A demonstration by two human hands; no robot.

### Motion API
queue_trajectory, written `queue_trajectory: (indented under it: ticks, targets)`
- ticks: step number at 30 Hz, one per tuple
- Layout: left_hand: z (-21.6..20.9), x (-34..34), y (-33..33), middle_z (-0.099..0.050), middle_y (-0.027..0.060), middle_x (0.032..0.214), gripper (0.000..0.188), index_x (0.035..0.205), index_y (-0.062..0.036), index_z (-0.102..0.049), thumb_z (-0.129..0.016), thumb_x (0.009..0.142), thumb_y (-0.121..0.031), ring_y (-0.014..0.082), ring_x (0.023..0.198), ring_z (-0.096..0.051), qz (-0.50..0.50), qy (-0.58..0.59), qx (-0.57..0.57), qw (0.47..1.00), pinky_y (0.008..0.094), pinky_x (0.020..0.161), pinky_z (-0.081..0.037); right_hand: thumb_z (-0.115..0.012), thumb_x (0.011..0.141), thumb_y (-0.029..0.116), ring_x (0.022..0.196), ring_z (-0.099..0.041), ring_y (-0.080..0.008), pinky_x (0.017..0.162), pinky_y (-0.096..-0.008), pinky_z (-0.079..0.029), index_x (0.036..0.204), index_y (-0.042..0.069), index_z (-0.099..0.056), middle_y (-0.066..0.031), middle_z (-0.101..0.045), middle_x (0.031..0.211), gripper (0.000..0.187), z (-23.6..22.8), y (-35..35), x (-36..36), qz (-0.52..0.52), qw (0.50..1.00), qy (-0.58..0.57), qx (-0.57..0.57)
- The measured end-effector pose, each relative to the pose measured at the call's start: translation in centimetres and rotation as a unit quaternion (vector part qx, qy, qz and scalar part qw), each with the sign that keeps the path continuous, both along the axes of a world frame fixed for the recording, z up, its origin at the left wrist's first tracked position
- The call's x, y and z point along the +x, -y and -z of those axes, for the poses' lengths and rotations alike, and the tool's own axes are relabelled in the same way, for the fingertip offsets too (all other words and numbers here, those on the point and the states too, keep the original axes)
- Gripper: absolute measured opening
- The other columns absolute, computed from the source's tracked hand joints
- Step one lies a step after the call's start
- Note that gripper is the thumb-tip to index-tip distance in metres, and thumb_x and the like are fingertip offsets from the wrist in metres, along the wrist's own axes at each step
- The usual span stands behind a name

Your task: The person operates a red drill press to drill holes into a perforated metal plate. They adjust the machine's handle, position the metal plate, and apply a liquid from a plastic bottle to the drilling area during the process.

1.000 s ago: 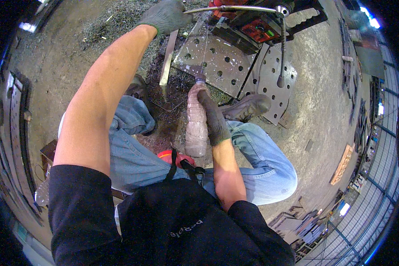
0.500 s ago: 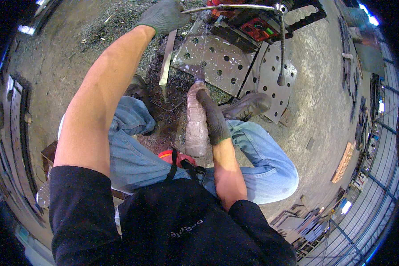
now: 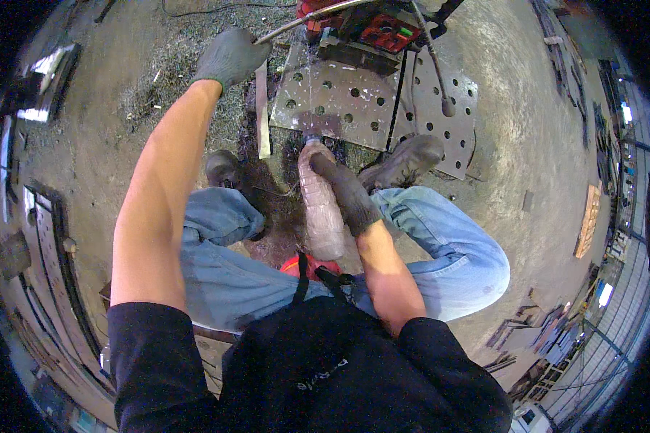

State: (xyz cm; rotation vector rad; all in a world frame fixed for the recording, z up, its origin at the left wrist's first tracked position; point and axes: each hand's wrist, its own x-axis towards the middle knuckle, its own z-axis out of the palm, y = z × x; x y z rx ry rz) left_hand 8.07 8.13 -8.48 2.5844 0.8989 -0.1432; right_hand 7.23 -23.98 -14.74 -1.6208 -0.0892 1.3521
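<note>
My left hand [image 3: 231, 59], in a dark grey knit glove, is closed around the end of a long metal lever [image 3: 303, 20]. The lever runs right to a red and black drilling machine [image 3: 386, 32], partly cut off by the top edge. My right hand [image 3: 345, 191], gloved too, grips the neck end of a clouded plastic bottle [image 3: 321, 220] between my knees. The bottle lies tilted, its cap end pointing away from me. From the cap a thin line of liquid reaches toward the machine, across a steel plate with round holes [image 3: 318, 94].
Metal shavings [image 3: 170, 86] cover the floor at the far left. A narrow flat strip [image 3: 262, 115] lies beside the plate. Another lever arm with a dark knob [image 3: 448, 107] hangs over the right plate. My boots [image 3: 412, 159] stand near the plates. Metal stock [image 3: 549, 335] lies farther right.
My left hand has pulled the lever's end toward me, turning it. The whole view has shifted, and the machine sits higher in the picture. My right hand still holds the bottle, now slightly more tilted.
</note>
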Motion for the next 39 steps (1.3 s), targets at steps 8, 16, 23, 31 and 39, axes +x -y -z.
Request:
queue_trajectory:
  ticks: [8,16,23,31,39]
  targets:
    - [-1.3,0.0,0.9,-0.07,0.0291,0.106,0.052,0.103,-0.0008,-0.075,-0.056,0.086,-0.047,0.045,0.102,-0.068,-0.014,-0.016,0.011,1.0,0.0519,0.092,-0.053,-0.057,0.096,0.052,0.086,-0.061,-0.0152,0.078,-0.0326,-0.05,0.107,0.0,-0.071,-0.0086,-0.07,0.094,0.055,-2.1,-0.5,-0.3,-0.002,0.999,0.043,-0.011]
    - [1.2,0.1,-0.7,-0.07,0.0288,0.105,0.053,0.104,-0.0015,-0.075,-0.058,0.088,-0.049,0.0445,0.101,-0.069,0.005,-0.017,0.046,0.999,0.0515,0.091,-0.054,-0.055,0.097,0.053,0.083,-0.061,-0.0135,0.076,-0.0323,-0.05,0.109,-0.001,-0.07,-0.0062,-0.07,0.092,0.057,-2.5,-0.5,-0.4,-0.016,0.998,0.061,-0.01]
    - [2.1,0.3,-0.9,-0.071,0.0276,0.105,0.054,0.103,-0.0026,-0.075,-0.059,0.088,-0.051,0.0439,0.101,-0.069,0.003,-0.016,0.026,1.0,0.0513,0.091,-0.054,-0.057,0.097,0.055,0.108,-0.062,-0.0201,0.099,-0.0325,-0.045,0.122,0.002,-0.068,-0.0119,-0.071,0.115,0.06,-2.3,-0.5,-0.3,-0.004,1.0,0.008,0.021]
    - [0.9,0.3,-0.1,-0.071,0.0267,0.103,0.053,0.102,-0.003,-0.075,-0.059,0.088,-0.052,0.0442,0.1,-0.068,-0.005,-0.019,0.023,1.0,0.0509,0.089,-0.054,-0.061,0.096,0.05,0.079,-0.06,-0.0106,0.073,-0.0288,-0.05,0.108,0.003,-0.071,-0.0027,-0.068,0.091,0.049,0.1,0.1,-0.5,0.026,0.998,-0.001,0.052]
    - [1.5,0.3,-0.3,-0.07,0.0287,0.101,0.053,0.101,-0.0023,-0.075,-0.058,0.088,-0.051,0.0451,0.098,-0.068,-0.002,-0.011,0.026,1.0,0.0515,0.088,-0.054,-0.06,0.096,0.051,0.08,-0.06,-0.0111,0.075,-0.03,-0.049,0.109,0.002,-0.071,-0.0036,-0.069,0.092,0.052,-2.0,-0.4,-0.3,0.016,0.999,0.016,0.036]
